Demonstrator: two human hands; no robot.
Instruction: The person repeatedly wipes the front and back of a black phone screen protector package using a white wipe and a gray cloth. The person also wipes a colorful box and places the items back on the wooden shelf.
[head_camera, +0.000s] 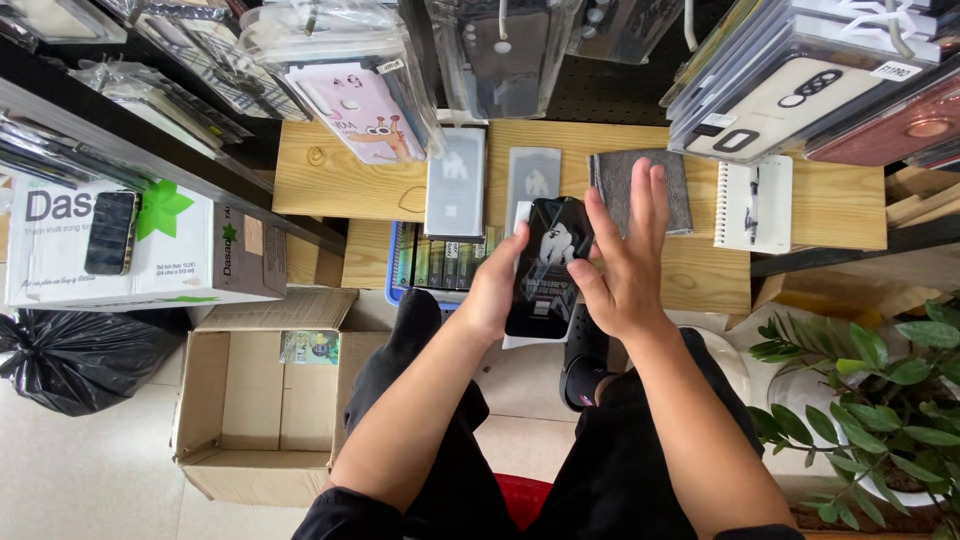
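A black phone-sized packet with a white figure printed on it is held above the front edge of a wooden table. The left hand grips its left edge, fingers curled behind it. The right hand lies against its right edge with fingers straight and open (whether the thumb presses the front is hard to tell). A grey cloth lies just behind, a spiral notebook to its right, and an open cardboard box on the floor.
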